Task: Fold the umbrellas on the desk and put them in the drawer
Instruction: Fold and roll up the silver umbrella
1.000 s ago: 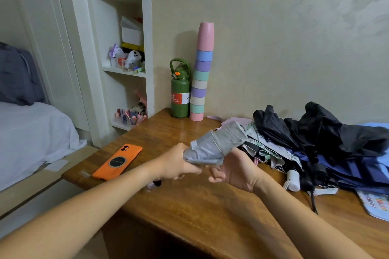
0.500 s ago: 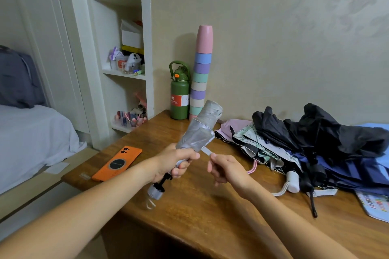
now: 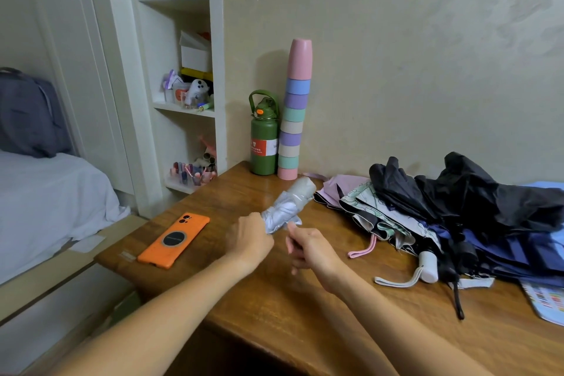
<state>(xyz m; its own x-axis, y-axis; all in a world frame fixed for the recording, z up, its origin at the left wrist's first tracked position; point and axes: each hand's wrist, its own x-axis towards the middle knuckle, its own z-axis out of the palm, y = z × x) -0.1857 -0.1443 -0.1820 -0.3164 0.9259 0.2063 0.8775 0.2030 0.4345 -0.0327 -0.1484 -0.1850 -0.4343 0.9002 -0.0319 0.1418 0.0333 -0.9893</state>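
Wrapping seems to be the step in hand: in the head view, the silver umbrella (image 3: 288,207) is already collapsed into a short bundle and held in the air above the middle of the desk (image 3: 305,308), tilted with its cap end toward the back wall. The left hand (image 3: 250,239) has its fingers curled around the lower end of the bundle and grips it firmly. The right hand (image 3: 308,246) is just beside it, fingers curled, and seems to pinch a small strap or flap of the fabric at the bundle's lower edge; it is blurred, so I cannot tell exactly what it pinches. As I judge it, the next move calls for pulling this strap around the fabric and fastening it while the left hand keeps the folds tight, and then carrying the umbrella to the drawer, which is not in view. The pile of other umbrellas (image 3: 457,216) lies unfolded along the back right part of the desk, so most of the task is not yet done. An orange phone (image 3: 174,239) lies near the left edge.
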